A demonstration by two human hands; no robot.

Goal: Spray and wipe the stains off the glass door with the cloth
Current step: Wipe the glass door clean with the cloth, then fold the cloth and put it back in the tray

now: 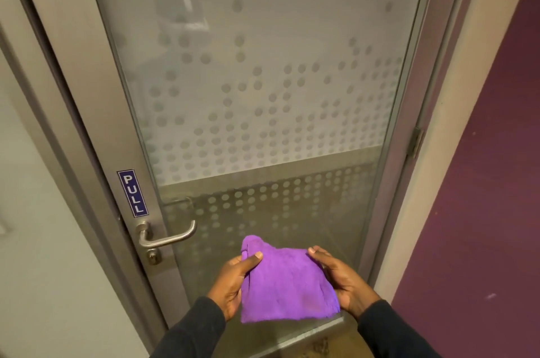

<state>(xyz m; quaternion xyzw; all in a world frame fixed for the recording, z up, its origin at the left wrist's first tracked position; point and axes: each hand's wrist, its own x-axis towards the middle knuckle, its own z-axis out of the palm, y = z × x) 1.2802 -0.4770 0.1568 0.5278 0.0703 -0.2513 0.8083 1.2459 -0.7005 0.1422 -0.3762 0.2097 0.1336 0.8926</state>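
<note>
A folded purple cloth (pixel 285 281) is held flat between both hands, low in front of the glass door (pixel 263 94). My left hand (pixel 233 281) grips its left edge with the thumb on top. My right hand (pixel 339 278) holds its right edge. The door pane is frosted with a pattern of round dots and is set in a grey metal frame. No spray bottle is in view. I cannot make out stains on the glass.
A metal lever handle (pixel 166 236) with a keyhole below sits on the door's left stile, under a blue PULL sticker (pixel 133 193). A purple wall (pixel 482 182) runs along the right, with a hinge (pixel 415 141) at the frame. A pale wall is on the left.
</note>
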